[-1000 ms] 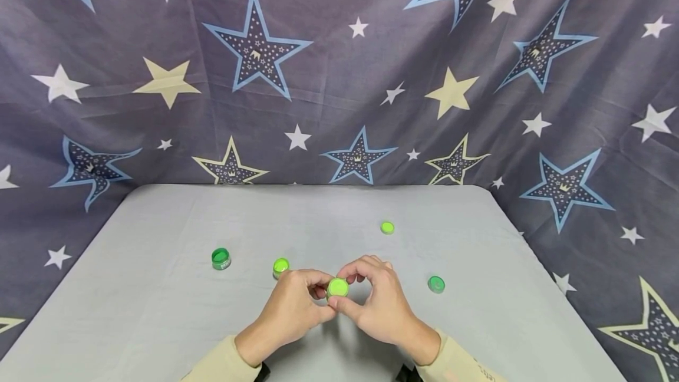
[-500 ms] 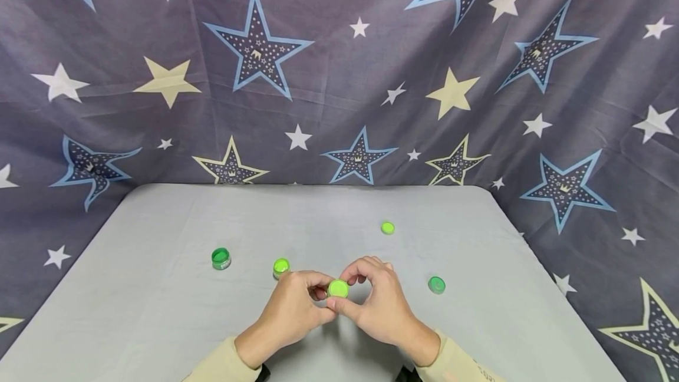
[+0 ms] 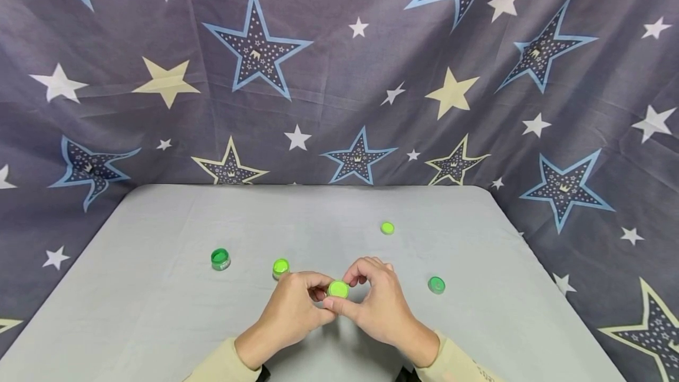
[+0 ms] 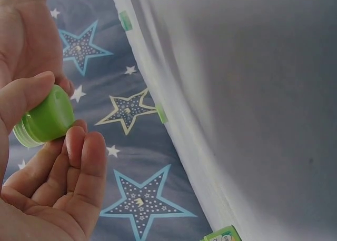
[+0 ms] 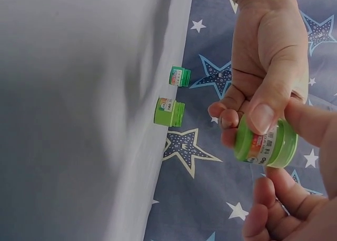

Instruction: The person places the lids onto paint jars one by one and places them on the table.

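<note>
A small light-green paint jar [image 3: 338, 289] with its lid on is held above the table, between both hands. My left hand [image 3: 292, 308] grips the jar's body, its thumb across the label in the right wrist view. My right hand [image 3: 378, 305] pinches the lid's rim between thumb and forefinger. In the left wrist view the jar [image 4: 47, 117] tilts, with the left thumb on it and other fingers extended below. Just beyond the left hand stands an uncovered light-green jar [image 3: 280, 267]. Farther left is an uncovered dark-green jar [image 3: 220, 259].
A light-green lid [image 3: 387, 227] lies toward the back of the pale-covered table [image 3: 159, 311]. Right of the hands is a dark-green lid [image 3: 437, 285]. A star-patterned cloth [image 3: 339, 87] hangs behind the table and along its sides.
The right thumb and forefinger have shifted slightly around the lid's rim, the thumb a little to the left. The left hand and the things on the table look unchanged.
</note>
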The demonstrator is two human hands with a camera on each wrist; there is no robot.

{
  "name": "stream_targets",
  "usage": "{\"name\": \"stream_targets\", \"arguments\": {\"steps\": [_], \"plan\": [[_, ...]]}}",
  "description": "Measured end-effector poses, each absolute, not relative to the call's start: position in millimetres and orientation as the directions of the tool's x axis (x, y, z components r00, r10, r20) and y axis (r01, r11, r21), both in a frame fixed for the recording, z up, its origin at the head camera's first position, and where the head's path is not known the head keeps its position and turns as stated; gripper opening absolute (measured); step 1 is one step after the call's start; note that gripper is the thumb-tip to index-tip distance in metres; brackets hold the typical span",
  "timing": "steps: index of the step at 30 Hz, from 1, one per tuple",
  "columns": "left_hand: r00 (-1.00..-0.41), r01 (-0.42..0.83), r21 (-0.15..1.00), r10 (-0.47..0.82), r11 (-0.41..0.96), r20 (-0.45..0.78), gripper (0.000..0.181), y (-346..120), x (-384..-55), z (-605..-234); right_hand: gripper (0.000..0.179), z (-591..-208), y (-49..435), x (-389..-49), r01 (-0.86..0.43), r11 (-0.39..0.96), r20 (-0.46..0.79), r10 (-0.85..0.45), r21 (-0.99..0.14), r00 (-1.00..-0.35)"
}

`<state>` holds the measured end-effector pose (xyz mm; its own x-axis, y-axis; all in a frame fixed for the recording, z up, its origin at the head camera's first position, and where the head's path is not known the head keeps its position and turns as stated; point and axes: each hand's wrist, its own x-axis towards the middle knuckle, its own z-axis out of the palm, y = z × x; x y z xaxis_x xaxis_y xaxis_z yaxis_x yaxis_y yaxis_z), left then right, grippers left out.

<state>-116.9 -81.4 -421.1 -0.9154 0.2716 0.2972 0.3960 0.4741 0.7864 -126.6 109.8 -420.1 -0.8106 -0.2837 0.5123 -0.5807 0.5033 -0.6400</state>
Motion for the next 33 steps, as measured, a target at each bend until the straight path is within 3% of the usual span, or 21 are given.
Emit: {"name": "stream_targets", "arguments": {"steps": [8,25,33], "plan": [[-0.909,0.41,0.788,0.28,0.46,0.309,0.025,-81.8,-117.0,-421.0,0.043,-419.9,110.6,-126.9,-0.567,0.51,0.498,-0.281,-0.647,-0.821],[-0.912,0.405,0.777,0.275,0.483,0.304,0.022,-82.6,-116.5,-419.0,0.04,-416.7,113.9,-127.8,-0.673,0.443,0.561,-0.373,-0.592,-0.739],[-0.913,0.401,0.776,0.282,0.487,0.295,0.022,-83.0,-116.4,-416.7,0.038,-414.2,113.8,-125.7,-0.666,0.409,0.539,-0.392,-0.624,-0.745]]}}
